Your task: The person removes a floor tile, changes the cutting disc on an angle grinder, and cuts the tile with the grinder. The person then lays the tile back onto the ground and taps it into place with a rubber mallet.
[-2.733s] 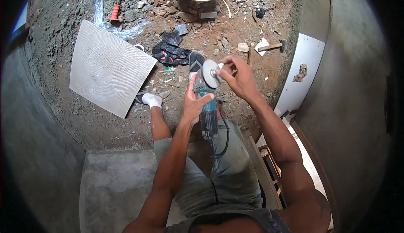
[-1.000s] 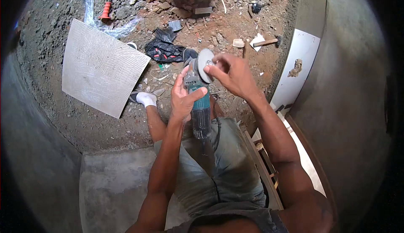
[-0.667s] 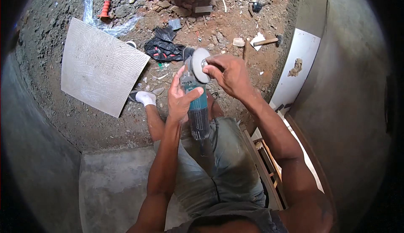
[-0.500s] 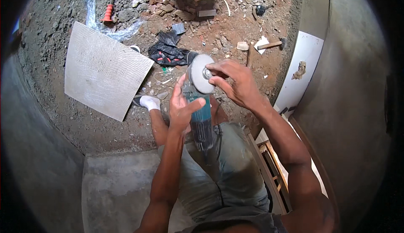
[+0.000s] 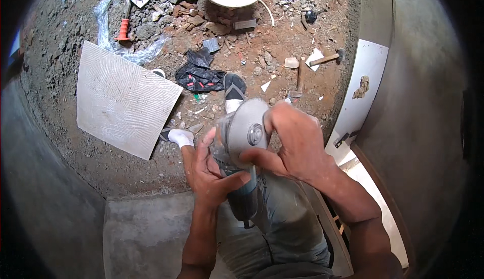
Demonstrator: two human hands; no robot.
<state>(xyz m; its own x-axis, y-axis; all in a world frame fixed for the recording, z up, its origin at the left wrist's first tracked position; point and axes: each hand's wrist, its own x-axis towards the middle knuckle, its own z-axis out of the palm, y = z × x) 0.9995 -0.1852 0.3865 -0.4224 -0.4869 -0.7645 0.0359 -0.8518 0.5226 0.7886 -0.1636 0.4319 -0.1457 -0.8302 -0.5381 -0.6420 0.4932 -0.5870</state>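
My left hand (image 5: pixel 213 180) is wrapped round the head of a teal and dark angle grinder (image 5: pixel 243 201), held above my lap with its body pointing toward me. A pale grey disc (image 5: pixel 247 117) is mounted on it, facing up, with a round metal nut (image 5: pixel 255 134) at its centre. My right hand (image 5: pixel 302 145) grips the disc by its edge, fingers at the right side and thumb across the lower part. The fingertips are partly hidden behind the disc.
A ridged tile (image 5: pixel 126 97) leans at the left. Beyond lie a black plastic bag (image 5: pixel 199 74), a red-handled tool (image 5: pixel 123 29), two hammers (image 5: pixel 325 59) and rubble. A white bucket (image 5: pixel 234 1) with discs stands at the far side. A white panel (image 5: pixel 358 92) rests along the right wall.
My right hand has moved from the central nut to the disc's edge. The grinder has come closer to me and its disc appears larger, while my left hand keeps its hold.
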